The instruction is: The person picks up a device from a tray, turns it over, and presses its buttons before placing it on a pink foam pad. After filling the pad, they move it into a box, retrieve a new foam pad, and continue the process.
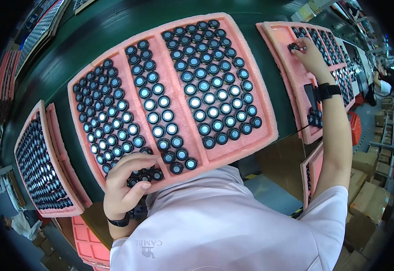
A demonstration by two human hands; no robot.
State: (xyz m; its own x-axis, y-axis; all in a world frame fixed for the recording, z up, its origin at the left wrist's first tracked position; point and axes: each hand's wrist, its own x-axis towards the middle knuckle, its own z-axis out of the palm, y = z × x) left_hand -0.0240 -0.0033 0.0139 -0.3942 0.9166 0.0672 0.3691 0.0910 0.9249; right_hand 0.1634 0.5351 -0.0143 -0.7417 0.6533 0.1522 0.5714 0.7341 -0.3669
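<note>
A large pink foam tray lies in front of me, filled with rows of small black round parts with shiny bluish tops. My left hand is at its near left corner, thumb and fingers curled round several black round parts. Those under the fingers are partly hidden. Out to the right, my right hand pinches one small black round part between thumb and fingers. It is above the bare strip of a second pink tray. Below that hand, a dark, long piece and several loose black parts lie on this tray.
At the left stands another filled pink tray, tilted in view. The trays rest on a green work surface. An empty-celled pink tray sits low at the left. Cardboard boxes and a red object are at the right.
</note>
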